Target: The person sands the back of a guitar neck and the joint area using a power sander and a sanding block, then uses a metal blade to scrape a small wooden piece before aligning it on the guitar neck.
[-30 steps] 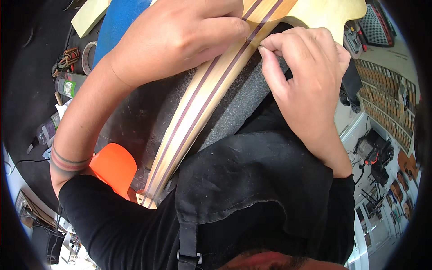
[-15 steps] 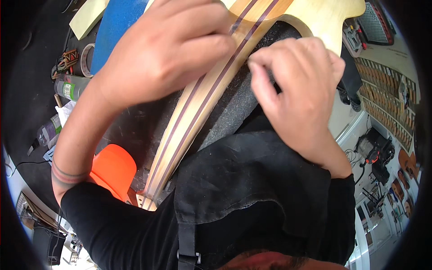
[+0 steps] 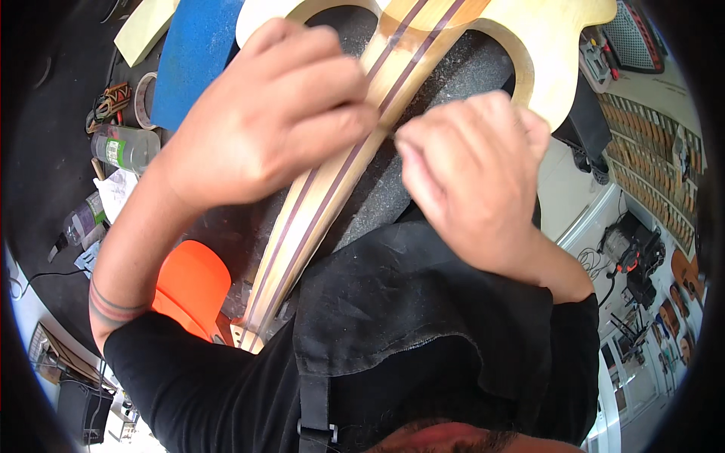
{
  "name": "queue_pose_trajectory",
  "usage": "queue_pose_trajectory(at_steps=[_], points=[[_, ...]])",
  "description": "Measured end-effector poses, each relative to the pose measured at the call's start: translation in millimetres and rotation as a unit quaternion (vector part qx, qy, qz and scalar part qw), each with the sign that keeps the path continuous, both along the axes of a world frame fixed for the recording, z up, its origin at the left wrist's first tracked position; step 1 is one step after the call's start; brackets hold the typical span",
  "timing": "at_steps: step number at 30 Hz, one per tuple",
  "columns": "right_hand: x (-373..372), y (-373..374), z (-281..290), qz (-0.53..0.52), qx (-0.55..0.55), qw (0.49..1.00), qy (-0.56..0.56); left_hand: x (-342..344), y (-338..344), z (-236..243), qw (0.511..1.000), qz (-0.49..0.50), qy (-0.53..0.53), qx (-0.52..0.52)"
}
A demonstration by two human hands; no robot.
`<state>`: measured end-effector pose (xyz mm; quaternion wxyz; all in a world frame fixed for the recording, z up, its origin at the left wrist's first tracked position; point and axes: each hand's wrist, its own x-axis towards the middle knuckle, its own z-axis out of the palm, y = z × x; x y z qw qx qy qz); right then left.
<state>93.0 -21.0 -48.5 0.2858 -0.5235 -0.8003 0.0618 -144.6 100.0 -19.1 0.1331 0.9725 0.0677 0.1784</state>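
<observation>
A bare wooden guitar neck (image 3: 308, 211) with two dark purple stripes runs from its pale body (image 3: 563, 45) at the top down to the headstock (image 3: 245, 340) near my chest. My left hand (image 3: 268, 117) is closed in a fist-like pinch over the neck's left edge. On the opposite side, my right hand (image 3: 476, 177) pinches thumb against fingers right beside the neck's edge. Whatever either hand holds is hidden by the fingers. The neck passes between the two hands, and fine dust lies on the dark surface beneath it.
A blue sheet (image 3: 192, 57), a tape roll (image 3: 145, 100), clear bottles (image 3: 128, 147) and a pale wood block (image 3: 143, 30) lie on the dark bench at left. An orange curved object (image 3: 192, 283) sits beside the headstock. Racked tools (image 3: 649, 151) stand at far right.
Both hands have slid down along the neck toward me, away from the guitar's body. More of the body and its cutaways shows now. The guitar looks nearly unmoved.
</observation>
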Motion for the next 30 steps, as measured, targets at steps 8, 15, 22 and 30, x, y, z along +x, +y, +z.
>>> queue_pose_trajectory(at_steps=[8, 15, 22, 30], points=[[15.2, 33.8, 8.3, -0.026, 0.046, 0.998, -0.041, 20.7, 24.5, -6.1, 0.996, 0.031, -0.073, 0.039], [12.2, 41.3, 16.5, -0.028, 0.031, 0.997, -0.069, 23.5, 33.8, -28.2, 0.992, 0.028, -0.119, 0.035], [7.9, 18.2, 8.5, 0.025, 0.017, 0.999, -0.017, -1.5, -3.8, -7.7, 0.998, 0.041, -0.025, -0.045], [15.9, 48.3, 18.3, -0.010, 0.034, 0.998, -0.061, 21.2, 26.9, -11.8, 0.994, 0.057, -0.092, -0.008]])
